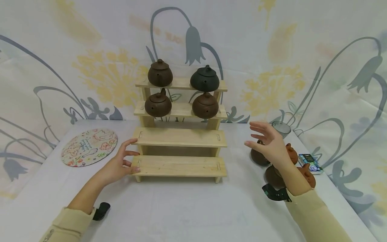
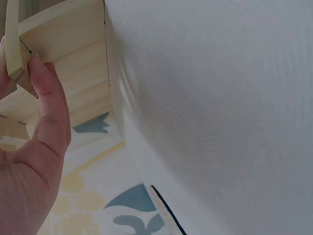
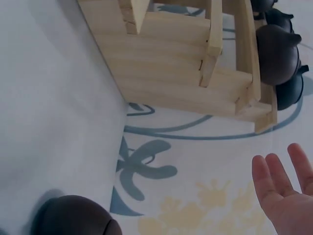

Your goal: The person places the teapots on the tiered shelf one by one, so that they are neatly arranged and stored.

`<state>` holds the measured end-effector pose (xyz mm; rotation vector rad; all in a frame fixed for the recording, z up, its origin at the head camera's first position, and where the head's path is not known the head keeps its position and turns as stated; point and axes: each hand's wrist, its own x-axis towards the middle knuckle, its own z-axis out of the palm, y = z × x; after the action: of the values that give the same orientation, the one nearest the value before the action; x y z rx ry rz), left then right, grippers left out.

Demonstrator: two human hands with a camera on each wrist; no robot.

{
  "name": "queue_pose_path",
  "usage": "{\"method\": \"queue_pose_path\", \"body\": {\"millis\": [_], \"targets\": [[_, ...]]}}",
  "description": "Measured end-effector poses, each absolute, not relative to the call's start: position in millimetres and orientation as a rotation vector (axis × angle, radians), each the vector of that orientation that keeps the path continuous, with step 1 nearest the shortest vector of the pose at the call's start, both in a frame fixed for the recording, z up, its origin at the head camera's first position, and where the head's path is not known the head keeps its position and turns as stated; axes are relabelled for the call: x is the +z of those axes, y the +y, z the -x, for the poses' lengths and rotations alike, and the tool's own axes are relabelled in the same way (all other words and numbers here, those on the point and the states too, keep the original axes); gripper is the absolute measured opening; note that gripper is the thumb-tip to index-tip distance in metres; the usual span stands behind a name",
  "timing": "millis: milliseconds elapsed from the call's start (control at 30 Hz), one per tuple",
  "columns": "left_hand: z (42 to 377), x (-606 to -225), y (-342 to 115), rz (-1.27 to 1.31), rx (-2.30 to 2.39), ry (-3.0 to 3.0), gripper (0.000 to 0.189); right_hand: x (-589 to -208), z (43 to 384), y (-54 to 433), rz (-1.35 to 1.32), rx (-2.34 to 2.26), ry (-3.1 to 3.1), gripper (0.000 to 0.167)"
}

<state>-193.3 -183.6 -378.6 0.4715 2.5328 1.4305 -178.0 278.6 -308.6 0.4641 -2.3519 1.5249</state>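
Observation:
A four-step wooden display stand (image 1: 181,136) stands mid-table. Two dark teapots, one brown (image 1: 160,73) and one blackish (image 1: 205,79), sit on its top step. Below them, two brown teapots (image 1: 158,103) sit on the second step. My left hand (image 1: 118,164) grips the left end of the lowest step; the left wrist view shows the fingers (image 2: 46,83) bent around the board's edge. My right hand (image 1: 269,143) is raised with nothing in it, fingers spread, near a dark brown teapot (image 1: 259,156). In the right wrist view its fingers (image 3: 276,176) are apart from the stand.
On the right are another brown teapot (image 1: 274,178), reddish-brown clay pieces (image 1: 306,176) partly behind my arm, a clear glass (image 1: 281,127) and a small colourful box (image 1: 311,163). A round patterned mat (image 1: 89,148) lies at the left. A printed cloth (image 1: 115,57) hangs behind.

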Motion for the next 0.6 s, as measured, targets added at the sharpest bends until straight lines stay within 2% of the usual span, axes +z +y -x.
{"method": "queue_pose_path", "body": {"millis": [600], "targets": [[192.7, -376.5, -183.8, -0.473, 1.415, 2.530, 0.096, -345.0, 133.3, 327.4, -0.186, 1.528, -2.376, 0.049]]}}
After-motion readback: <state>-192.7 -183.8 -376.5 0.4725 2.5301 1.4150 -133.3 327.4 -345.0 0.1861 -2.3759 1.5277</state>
